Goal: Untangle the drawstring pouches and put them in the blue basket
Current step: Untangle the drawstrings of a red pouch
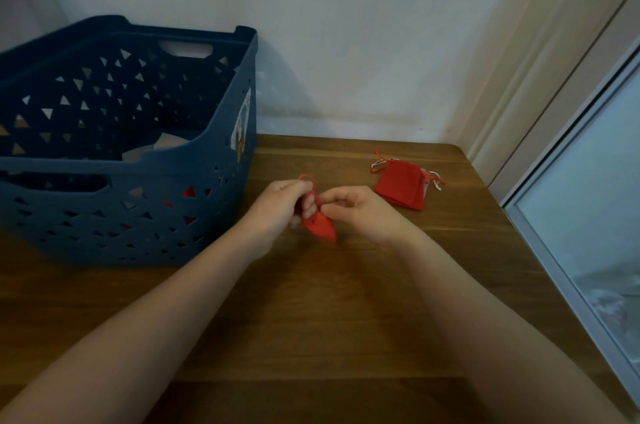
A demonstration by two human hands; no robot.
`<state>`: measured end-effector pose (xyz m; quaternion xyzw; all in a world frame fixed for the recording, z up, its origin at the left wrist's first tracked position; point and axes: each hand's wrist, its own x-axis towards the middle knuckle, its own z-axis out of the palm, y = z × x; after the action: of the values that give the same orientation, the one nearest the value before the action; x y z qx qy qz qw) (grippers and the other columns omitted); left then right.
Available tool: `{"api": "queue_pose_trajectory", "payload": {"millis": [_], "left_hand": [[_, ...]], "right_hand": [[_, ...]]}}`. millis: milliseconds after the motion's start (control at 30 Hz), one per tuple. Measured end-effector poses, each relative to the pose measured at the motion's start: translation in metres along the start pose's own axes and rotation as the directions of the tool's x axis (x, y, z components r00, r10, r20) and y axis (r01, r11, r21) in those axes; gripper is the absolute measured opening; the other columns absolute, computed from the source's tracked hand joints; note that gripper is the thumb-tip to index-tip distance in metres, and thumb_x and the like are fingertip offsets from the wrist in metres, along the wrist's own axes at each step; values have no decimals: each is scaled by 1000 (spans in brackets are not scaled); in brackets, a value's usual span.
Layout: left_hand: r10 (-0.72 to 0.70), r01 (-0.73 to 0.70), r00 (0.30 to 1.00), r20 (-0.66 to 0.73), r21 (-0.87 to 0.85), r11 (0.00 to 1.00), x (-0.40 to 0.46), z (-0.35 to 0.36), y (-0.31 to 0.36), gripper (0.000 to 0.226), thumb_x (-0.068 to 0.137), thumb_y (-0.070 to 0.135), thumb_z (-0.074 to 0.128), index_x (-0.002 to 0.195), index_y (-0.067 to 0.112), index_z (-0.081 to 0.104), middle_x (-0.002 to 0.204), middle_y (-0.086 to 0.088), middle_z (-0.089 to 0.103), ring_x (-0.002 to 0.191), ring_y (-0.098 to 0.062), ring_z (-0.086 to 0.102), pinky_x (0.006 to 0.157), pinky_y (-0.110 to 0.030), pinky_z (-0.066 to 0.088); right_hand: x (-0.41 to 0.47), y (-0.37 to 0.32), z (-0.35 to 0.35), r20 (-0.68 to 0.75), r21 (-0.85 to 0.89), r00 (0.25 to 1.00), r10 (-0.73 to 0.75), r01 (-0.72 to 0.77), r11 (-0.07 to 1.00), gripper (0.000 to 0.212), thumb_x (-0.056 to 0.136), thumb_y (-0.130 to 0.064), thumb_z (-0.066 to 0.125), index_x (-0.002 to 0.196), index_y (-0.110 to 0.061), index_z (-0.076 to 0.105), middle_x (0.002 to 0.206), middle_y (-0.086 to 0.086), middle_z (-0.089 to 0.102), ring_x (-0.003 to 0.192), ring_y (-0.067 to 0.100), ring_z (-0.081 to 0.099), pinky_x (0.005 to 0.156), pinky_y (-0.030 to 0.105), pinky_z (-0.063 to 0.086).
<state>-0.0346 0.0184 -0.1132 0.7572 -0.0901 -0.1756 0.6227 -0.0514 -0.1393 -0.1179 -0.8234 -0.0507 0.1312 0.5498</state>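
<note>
Untangling is the step in hand: your left hand (pixel 282 203) pinches the pouch (pixel 320 226) by its neck, your right hand (pixel 353 207) pinches its cord (pixel 308 181), just above the desk (pixel 346 302) beside the basket (pixel 138 215). Next, probably tease the cord loose, then drop the pouch in. It is small, red, bunched to a point; the stack (pixel 403 185) waits to the right.
</note>
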Motion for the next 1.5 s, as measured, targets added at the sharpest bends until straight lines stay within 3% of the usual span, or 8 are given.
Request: {"api": "queue_pose_trajectory", "payload": {"millis": [200, 467, 700, 800, 900, 1033, 1233, 1500], "left_hand": [[-60, 62, 998, -27, 52, 997, -3, 2, -3, 39, 99, 31, 37, 68, 15, 55, 61, 2, 54, 52, -10, 43, 61, -27, 38], [-87, 88, 996, 5, -63, 994, -2, -1, -2, 30, 98, 32, 42, 90, 14, 66, 63, 7, 59, 62, -11, 50, 62, -27, 40], [-88, 92, 995, 43, -80, 993, -3, -3, -4, 24, 96, 24, 48, 88, 16, 69, 70, 2, 61, 66, -13, 50, 70, -30, 42], [-92, 100, 993, 77, -117, 988, -3, -4, -3, 25, 94, 22, 50, 79, 18, 70, 68, 0, 58, 64, -14, 48, 70, -30, 40], [-80, 91, 992, 100, -109, 990, -4, -5, 0, 25, 94, 20, 51, 76, 19, 68, 60, 4, 55, 61, -12, 47, 72, -31, 40], [-32, 39, 993, 115, -62, 997, -4, -6, 0, 19, 92, 20, 54, 82, 16, 70, 66, 4, 59, 64, -11, 50, 71, -29, 42], [68, -70, 996, 57, 41, 997, -7, -4, -4, 15, 89, 20, 59, 84, 22, 72, 86, 9, 72, 88, -4, 62, 91, -31, 41], [172, -176, 984, 39, 124, 977, -2, -10, -8, 11, 85, 15, 63, 81, 13, 72, 92, 0, 67, 86, -10, 63, 86, -30, 48]], "right_hand": [[3, -8, -7, -174, -188, 976, -128, 95, 978, 17, 91, -22, 58, 78, -20, 67, 77, 10, 62, 71, 14, 51, 70, 30, 41], [-2, -4, -8, 37, -100, 978, -204, 207, 973, 15, 90, -16, 60, 78, -21, 68, 65, -6, 62, 63, 6, 54, 64, 22, 44], [-8, -2, -11, 215, -255, 968, -130, 184, 949, 18, 90, -27, 59, 88, -15, 72, 67, -12, 62, 66, 0, 56, 69, 20, 45], [-7, -4, -15, 37, -242, 985, -168, 172, 955, 35, 96, -36, 44, 86, -16, 71, 81, -10, 67, 77, 4, 61, 75, 24, 45], [1, -3, -15, -175, -146, 962, -209, 184, 972, 16, 95, -16, 49, 102, -18, 64, 95, -7, 64, 81, 8, 61, 70, 21, 44], [4, 1, -9, 23, -114, 976, -218, 220, 969, 23, 89, -5, 58, 100, -25, 64, 94, -1, 70, 87, 13, 68, 82, 27, 54], [8, 7, -5, -131, -98, 971, -199, 187, 977, 12, 87, -8, 64, 78, -16, 65, 68, 1, 65, 56, 4, 57, 55, 18, 46], [1, 8, 1, -63, -5, 985, -163, 163, 987, 9, 85, -3, 64, 87, -11, 65, 81, 7, 69, 73, 14, 65, 75, 29, 54]]}}
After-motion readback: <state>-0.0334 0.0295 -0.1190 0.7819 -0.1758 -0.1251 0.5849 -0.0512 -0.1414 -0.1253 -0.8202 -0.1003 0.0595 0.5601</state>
